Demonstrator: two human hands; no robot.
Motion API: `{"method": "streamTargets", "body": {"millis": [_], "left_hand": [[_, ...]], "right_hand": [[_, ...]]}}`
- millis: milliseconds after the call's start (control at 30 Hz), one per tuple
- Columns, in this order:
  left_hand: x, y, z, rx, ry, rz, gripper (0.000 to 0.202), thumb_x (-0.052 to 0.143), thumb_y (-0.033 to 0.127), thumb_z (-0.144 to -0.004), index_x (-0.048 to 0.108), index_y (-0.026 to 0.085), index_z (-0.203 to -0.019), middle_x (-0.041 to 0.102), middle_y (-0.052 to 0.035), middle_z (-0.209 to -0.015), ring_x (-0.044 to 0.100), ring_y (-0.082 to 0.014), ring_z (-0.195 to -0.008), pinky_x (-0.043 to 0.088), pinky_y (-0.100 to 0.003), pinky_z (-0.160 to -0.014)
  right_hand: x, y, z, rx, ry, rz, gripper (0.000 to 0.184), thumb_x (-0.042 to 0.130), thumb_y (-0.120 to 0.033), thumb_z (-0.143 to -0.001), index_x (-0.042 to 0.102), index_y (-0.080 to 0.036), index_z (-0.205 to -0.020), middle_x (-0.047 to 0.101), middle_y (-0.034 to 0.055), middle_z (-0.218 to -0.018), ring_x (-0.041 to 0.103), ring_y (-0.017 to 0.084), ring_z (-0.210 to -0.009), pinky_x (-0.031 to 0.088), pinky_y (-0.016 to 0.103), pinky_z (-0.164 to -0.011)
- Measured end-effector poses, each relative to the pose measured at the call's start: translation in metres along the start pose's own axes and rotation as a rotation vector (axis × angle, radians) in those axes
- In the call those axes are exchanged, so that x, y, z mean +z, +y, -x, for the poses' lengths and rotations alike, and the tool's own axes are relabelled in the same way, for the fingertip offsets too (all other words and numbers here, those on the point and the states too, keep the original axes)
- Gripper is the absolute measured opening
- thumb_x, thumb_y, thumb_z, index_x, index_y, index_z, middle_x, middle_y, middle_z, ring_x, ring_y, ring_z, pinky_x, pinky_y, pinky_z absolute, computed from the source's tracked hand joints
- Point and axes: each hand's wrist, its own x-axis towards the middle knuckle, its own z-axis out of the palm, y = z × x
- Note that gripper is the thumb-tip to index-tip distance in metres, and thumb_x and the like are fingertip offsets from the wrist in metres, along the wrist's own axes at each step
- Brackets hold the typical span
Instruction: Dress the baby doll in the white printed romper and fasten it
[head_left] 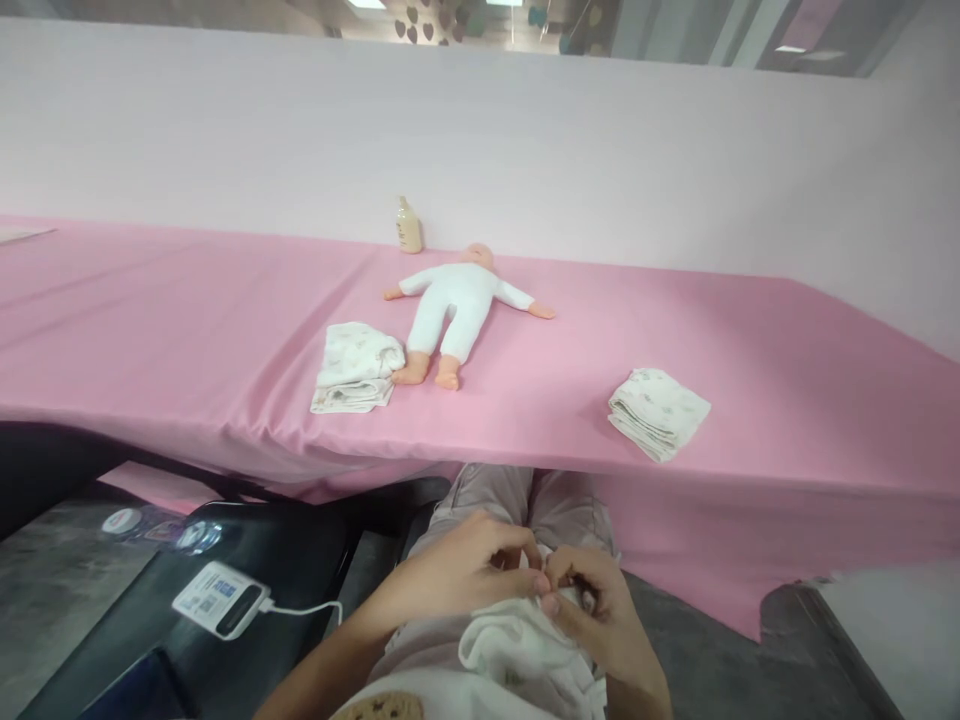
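Note:
Low in the head view, over my lap, my left hand (461, 575) and my right hand (600, 610) both pinch a white cloth (517, 645); their fingertips meet at its upper edge. The cloth bunches down between my wrists. On the pink table (187, 330) beyond lies a baby doll (457, 305) in a white suit, on its back with arms spread. A folded white cloth (356, 368) sits by the doll's feet on the left. Another folded cloth (658, 412) lies nearer the table's front edge on the right.
A small beige bottle (408, 225) stands behind the doll's head against the pale wall. To my lower left a black seat holds a white power bank (220, 598) with a white cable, and a plastic water bottle (161, 528) lies beside it.

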Motion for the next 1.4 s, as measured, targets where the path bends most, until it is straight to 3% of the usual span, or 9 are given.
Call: {"method": "streamTargets", "body": {"millis": [167,400,600,700,833,933,1067,1300,1400], "left_hand": [[-0.005,-0.007,-0.001,0.115,-0.07,-0.141,0.031,0.061,0.047,-0.079,0.069,0.018,-0.071,0.057,0.0019,-0.06,0.052,-0.0104,-0.058,0.033,-0.022,-0.058],[-0.002,0.002,0.001,0.055,0.149,-0.087,0.03,0.042,0.038,-0.093,0.058,0.017,-0.08,0.056,0.0004,-0.078,0.052,-0.0116,-0.073,0.037,-0.022,-0.068],[0.015,0.001,-0.002,-0.014,0.176,-0.107,0.034,0.031,0.039,-0.096,0.053,0.018,-0.08,0.055,0.0019,-0.073,0.051,-0.0114,-0.069,0.036,-0.023,-0.067],[0.017,0.003,-0.001,-0.023,0.182,-0.138,0.028,0.034,0.035,-0.095,0.051,0.019,-0.08,0.054,0.003,-0.072,0.05,-0.0112,-0.067,0.035,-0.023,-0.065],[0.016,0.002,-0.001,-0.047,0.261,-0.138,0.011,0.041,0.029,-0.09,0.047,0.02,-0.087,0.053,0.004,-0.074,0.047,-0.0113,-0.066,0.033,-0.023,-0.062],[0.019,-0.002,-0.004,-0.03,0.363,-0.133,0.006,0.041,0.022,-0.088,0.044,0.02,-0.083,0.052,0.003,-0.076,0.046,-0.0119,-0.068,0.033,-0.024,-0.063],[0.023,-0.009,-0.008,-0.044,0.557,-0.147,0.017,0.047,0.03,-0.087,0.04,0.019,-0.076,0.049,0.0026,-0.073,0.045,-0.0124,-0.066,0.033,-0.026,-0.064],[0.022,-0.01,-0.01,0.047,0.571,-0.265,0.017,0.048,0.012,-0.079,0.039,0.018,-0.065,0.046,0.0016,-0.068,0.044,-0.0132,-0.069,0.031,-0.026,-0.063],[0.022,-0.012,-0.01,0.088,0.567,-0.329,0.028,0.048,0.016,-0.081,0.036,0.016,-0.055,0.043,0.0007,-0.064,0.042,-0.0129,-0.067,0.031,-0.026,-0.062]], "right_hand": [[-0.012,0.009,0.003,-0.038,0.126,0.027,0.026,0.062,-0.038,-0.079,0.057,-0.019,-0.063,0.048,-0.0046,-0.052,0.042,0.008,-0.047,0.032,0.02,-0.046],[-0.006,0.005,-0.004,-0.072,0.197,0.308,0.011,0.055,-0.026,-0.085,0.062,-0.02,-0.078,0.065,-0.0015,-0.067,0.059,0.01,-0.057,0.044,0.017,-0.055],[-0.002,0.011,-0.006,-0.13,0.248,0.575,0.018,0.051,-0.03,-0.089,0.063,-0.021,-0.097,0.068,0.0002,-0.071,0.061,0.012,-0.057,0.046,0.02,-0.053],[-0.004,0.012,-0.007,-0.192,0.189,0.616,0.016,0.048,-0.025,-0.09,0.064,-0.021,-0.09,0.066,0.0007,-0.071,0.061,0.012,-0.062,0.047,0.02,-0.056],[-0.006,0.01,-0.006,-0.263,0.253,0.684,0.017,0.048,-0.016,-0.088,0.062,-0.019,-0.08,0.06,0.0017,-0.069,0.057,0.011,-0.063,0.045,0.02,-0.059],[-0.007,0.009,-0.002,-0.32,0.245,0.68,0.02,0.046,-0.009,-0.085,0.06,-0.019,-0.076,0.056,0.0017,-0.07,0.054,0.011,-0.064,0.044,0.021,-0.06],[-0.007,0.008,0.002,-0.341,0.226,0.67,0.029,0.038,-0.001,-0.082,0.057,-0.019,-0.07,0.052,0.0026,-0.073,0.051,0.011,-0.065,0.042,0.022,-0.059],[-0.009,0.021,0.001,-0.407,0.439,0.874,0.035,0.039,0.001,-0.083,0.066,-0.021,-0.088,0.061,0.0066,-0.091,0.06,0.014,-0.082,0.049,0.025,-0.071],[-0.01,0.025,0.002,-0.473,0.506,0.886,0.036,0.042,0.001,-0.083,0.065,-0.021,-0.098,0.063,0.0072,-0.101,0.062,0.015,-0.092,0.052,0.027,-0.077]]}}
